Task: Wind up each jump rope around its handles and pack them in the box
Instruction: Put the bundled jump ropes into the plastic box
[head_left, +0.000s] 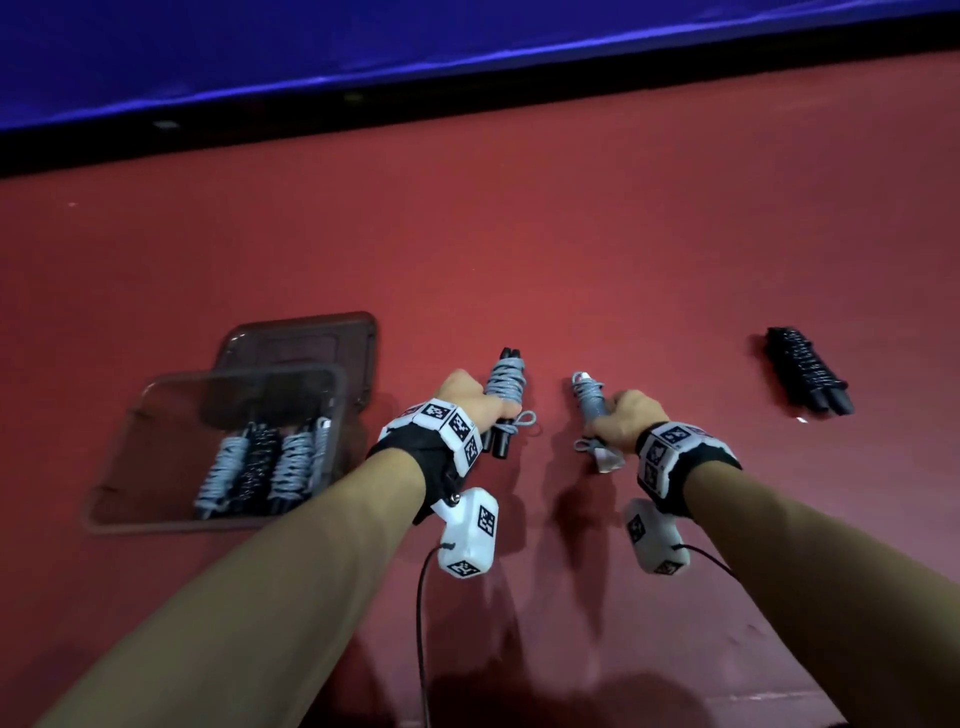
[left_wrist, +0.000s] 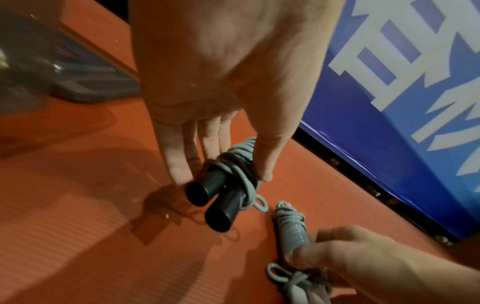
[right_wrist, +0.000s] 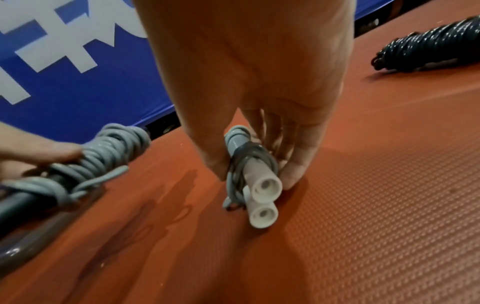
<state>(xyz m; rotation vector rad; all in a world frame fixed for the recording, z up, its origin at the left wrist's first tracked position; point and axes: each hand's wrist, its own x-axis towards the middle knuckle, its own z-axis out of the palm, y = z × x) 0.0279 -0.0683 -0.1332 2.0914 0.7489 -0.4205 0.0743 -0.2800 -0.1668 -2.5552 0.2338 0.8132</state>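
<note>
My left hand and right hand each clasp a wound rope — loose tail loops could unravel or snag the box rim.

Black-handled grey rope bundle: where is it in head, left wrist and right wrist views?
Head: black-handled bundle at centre, gripped by the left hand, right of the box.
Left wrist: centre, handle ends toward the camera.
Right wrist: left edge.
Shared landmark: white-handled bundle, held by the right hand, beside it in all three.
</note>
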